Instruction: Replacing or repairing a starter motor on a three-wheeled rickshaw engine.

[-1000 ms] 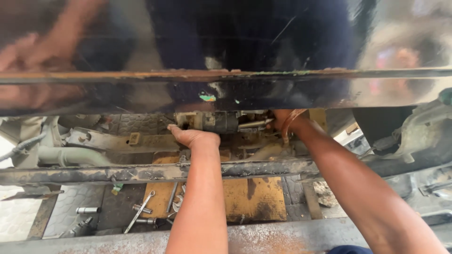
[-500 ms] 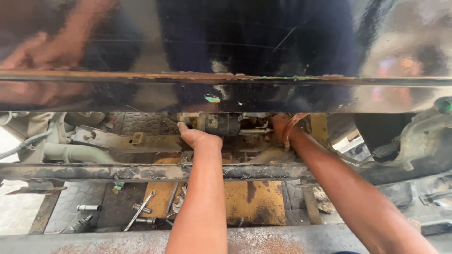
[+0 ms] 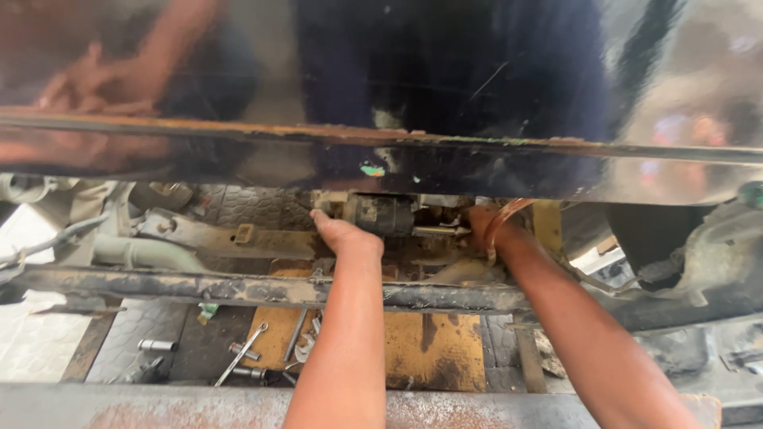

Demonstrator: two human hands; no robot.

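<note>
At far left, a grey hose [image 3: 151, 253] and bracket run under the shiny dark panel [image 3: 381, 159]. The left hand [image 3: 343, 235] closes around the left end of the dark cylindrical motor [image 3: 385, 213], steadying it from below. The right hand [image 3: 482, 222] reaches its right end; its fingers are hidden, so I cannot tell their grip. A rusty crossbar [image 3: 262, 290] crosses both forearms; loose sockets and a wrench [image 3: 241, 354] lie on the near floor.

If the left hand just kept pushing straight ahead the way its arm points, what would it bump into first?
The left hand already rests against the left end of the dark cylindrical motor-like part. Going straight on, it would likely press into that part, then the shiny dark panel above it, though depth is hard to judge.
</note>
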